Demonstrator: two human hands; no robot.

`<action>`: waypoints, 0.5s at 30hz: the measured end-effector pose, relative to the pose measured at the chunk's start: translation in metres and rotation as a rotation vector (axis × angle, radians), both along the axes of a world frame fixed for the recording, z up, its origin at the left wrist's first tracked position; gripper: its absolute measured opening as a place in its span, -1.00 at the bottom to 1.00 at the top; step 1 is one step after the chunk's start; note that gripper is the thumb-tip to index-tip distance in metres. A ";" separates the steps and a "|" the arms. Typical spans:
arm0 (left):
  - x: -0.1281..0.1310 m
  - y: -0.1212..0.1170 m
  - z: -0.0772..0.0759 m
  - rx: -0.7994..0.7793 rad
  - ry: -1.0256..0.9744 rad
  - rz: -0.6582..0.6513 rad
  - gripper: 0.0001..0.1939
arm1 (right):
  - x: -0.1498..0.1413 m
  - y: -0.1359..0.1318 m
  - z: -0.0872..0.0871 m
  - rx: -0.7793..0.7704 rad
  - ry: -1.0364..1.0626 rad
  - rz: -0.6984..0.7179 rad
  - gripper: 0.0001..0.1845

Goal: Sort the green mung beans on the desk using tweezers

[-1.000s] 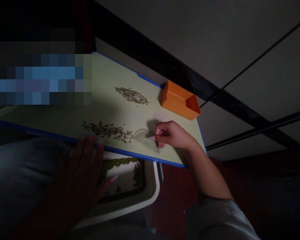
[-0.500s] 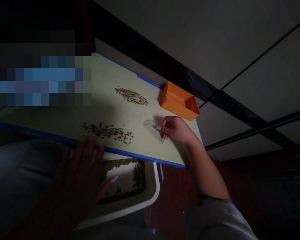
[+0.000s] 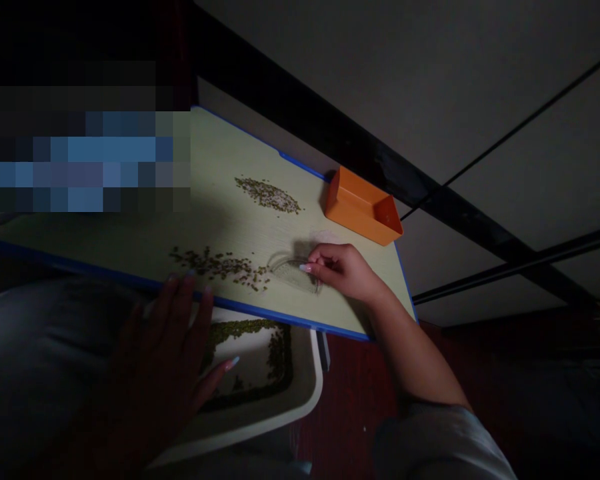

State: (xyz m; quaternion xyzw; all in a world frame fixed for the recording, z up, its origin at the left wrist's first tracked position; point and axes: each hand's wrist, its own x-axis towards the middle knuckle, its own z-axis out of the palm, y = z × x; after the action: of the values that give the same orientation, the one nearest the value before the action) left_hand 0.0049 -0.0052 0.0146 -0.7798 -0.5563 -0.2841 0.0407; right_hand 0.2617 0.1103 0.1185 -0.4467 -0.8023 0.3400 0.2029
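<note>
My right hand (image 3: pixel 347 270) grips a small clear plastic scraper (image 3: pixel 293 273) that rests on the pale green board (image 3: pixel 130 233), right beside a loose row of green beans (image 3: pixel 220 265) near the board's front edge. My left hand (image 3: pixel 167 357) lies in shadow below that edge, fingers spread; its fingertips touch the blue rim and its palm covers the left part of a white tray (image 3: pixel 280 407). Green beans (image 3: pixel 240 330) lie in that tray.
A second heap of beans (image 3: pixel 269 193) lies farther back on the board. An orange rectangular bin (image 3: pixel 365 208) stands at the board's far right corner. A dark beam runs diagonally behind. A blurred patch covers the upper left.
My right hand drew the clear scraper back to the right and then pushed it left again toward the near bean row. My left hand has barely moved.
</note>
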 end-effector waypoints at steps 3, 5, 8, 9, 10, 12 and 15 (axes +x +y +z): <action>0.000 0.000 0.000 -0.020 -0.002 0.009 -0.07 | -0.002 0.001 -0.004 0.062 -0.024 -0.004 -0.76; 0.000 -0.001 -0.001 -0.037 0.005 0.007 -0.06 | -0.003 0.000 -0.006 0.085 -0.034 -0.001 -0.78; -0.001 0.000 -0.001 -0.023 0.017 0.004 -0.05 | -0.005 -0.001 -0.006 0.092 -0.034 0.034 -0.78; -0.001 -0.001 -0.001 -0.021 0.022 -0.002 -0.05 | -0.005 -0.001 -0.006 0.088 -0.033 0.050 -0.78; -0.001 -0.001 -0.001 -0.020 0.018 0.006 -0.05 | -0.005 -0.001 -0.006 0.081 -0.033 0.063 -0.78; -0.001 -0.001 -0.001 -0.016 0.015 0.002 -0.05 | -0.004 -0.002 -0.004 0.069 -0.032 0.082 -0.78; -0.001 -0.001 0.000 -0.019 0.004 0.009 -0.06 | -0.001 -0.002 -0.001 0.044 -0.022 0.104 -0.79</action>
State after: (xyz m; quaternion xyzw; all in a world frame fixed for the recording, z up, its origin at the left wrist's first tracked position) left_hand 0.0041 -0.0057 0.0146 -0.7783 -0.5623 -0.2771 0.0358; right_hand 0.2604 0.1083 0.1174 -0.4037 -0.8339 0.3273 0.1859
